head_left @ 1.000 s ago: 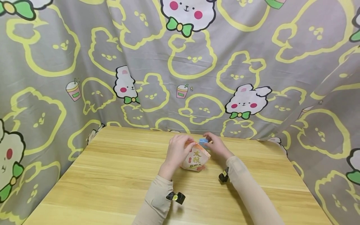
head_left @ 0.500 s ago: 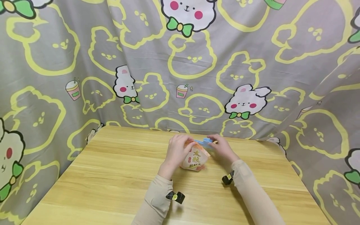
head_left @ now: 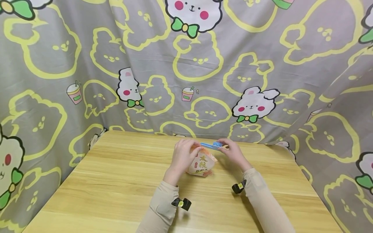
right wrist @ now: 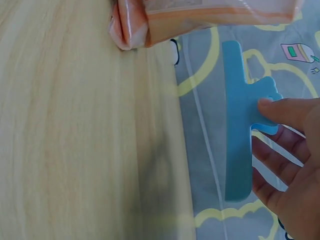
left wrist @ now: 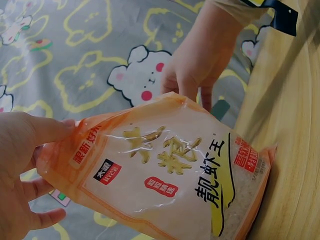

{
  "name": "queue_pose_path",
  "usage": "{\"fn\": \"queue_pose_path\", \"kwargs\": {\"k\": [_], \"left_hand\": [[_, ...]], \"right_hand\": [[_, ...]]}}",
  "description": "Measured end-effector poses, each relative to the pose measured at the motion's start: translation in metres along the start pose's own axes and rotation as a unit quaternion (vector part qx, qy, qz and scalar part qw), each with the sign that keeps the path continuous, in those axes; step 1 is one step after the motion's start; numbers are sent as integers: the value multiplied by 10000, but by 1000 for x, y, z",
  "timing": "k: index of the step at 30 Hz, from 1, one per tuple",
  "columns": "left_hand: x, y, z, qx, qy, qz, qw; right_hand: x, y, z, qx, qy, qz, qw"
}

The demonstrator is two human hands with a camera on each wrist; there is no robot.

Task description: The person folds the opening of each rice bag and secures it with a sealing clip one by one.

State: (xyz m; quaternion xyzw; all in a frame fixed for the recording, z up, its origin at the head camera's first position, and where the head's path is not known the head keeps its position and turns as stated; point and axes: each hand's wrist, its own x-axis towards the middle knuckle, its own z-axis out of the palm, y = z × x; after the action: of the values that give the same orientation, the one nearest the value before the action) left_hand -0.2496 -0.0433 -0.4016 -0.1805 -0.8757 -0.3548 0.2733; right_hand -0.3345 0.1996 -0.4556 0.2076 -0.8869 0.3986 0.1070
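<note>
A clear and orange plastic bag of rice [head_left: 201, 165] stands on the table, its printed front turned to the head camera. My left hand [head_left: 183, 158] pinches its top edge between thumb and fingers; the left wrist view shows the grip at the bag's upper corner [left wrist: 70, 137]. To the right of the bag's top, my right hand [head_left: 234, 153] holds a blue bag clip [right wrist: 237, 125]. Its thumb presses the clip's handle tab, with the fingers behind. In the right wrist view the long bar of the clip is apart from the bag.
The wooden table [head_left: 116, 181] reaches back to a grey curtain [head_left: 163, 64] with cartoon prints, which also hangs at both sides. A black camera mount sits on the left wrist [head_left: 182, 204] and another on the right wrist [head_left: 239, 187].
My right hand has drawn back to the right with the bag clip, bringing its long bar out into view beside the bag's top. My left hand keeps its pinch in the same place.
</note>
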Motion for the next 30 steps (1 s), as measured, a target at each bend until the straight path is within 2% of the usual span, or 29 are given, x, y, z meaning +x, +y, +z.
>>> {"fn": "queue_pose_path", "kwargs": {"k": [7, 15, 21, 25, 30], "left_hand": [[0, -2, 1, -8, 25, 0, 10000], [0, -2, 1, 72, 57, 20, 10000], [1, -3, 3, 65, 58, 10, 10000], [1, -3, 3, 78, 64, 28, 9999], [0, -3, 2, 54, 75, 54, 9999]], "right_hand": [[-7, -8, -9, 29, 234, 108, 9997], [-15, -16, -21, 174, 688, 187, 9973], [-21, -21, -28, 679, 880, 307, 9933], [-25, -23, -31, 1102, 875, 472, 9889], [-31, -24, -34, 1308, 777, 522, 9870]]}}
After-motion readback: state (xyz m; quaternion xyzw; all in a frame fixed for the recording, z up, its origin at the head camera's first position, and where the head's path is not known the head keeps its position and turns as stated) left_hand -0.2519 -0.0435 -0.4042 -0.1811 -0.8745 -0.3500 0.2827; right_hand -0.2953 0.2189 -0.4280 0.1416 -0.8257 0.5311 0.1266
